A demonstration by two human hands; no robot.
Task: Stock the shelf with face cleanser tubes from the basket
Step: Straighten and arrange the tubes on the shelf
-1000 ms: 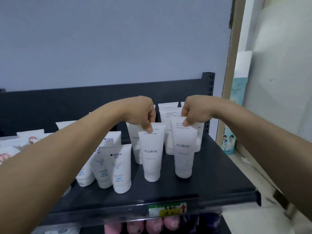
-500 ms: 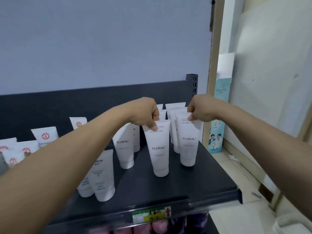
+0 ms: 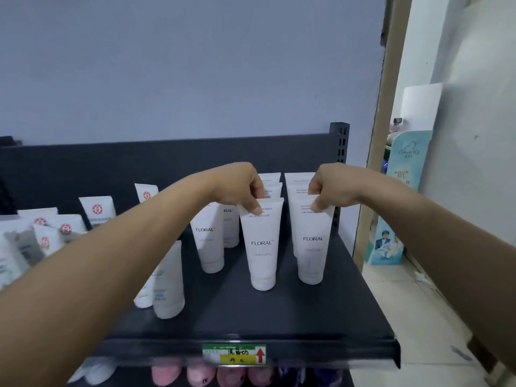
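Right white plastic FLORAL tube (image 3: pixel 312 247) was drawn slightly forward, crimp pinched under right hand (image 3: pixel 332 188); left tube (image 3: pixel 262 247) likewise under left hand (image 3: pixel 237 188).

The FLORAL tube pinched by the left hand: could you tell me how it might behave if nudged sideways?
Probably tippy: the FLORAL tube stands tall on a narrow cap. Likely light, since the left hand holds it by its flat top alone.

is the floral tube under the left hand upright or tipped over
Upright: the FLORAL tube stands cap-down on the shelf, its flat crimped top pinched by the left hand.
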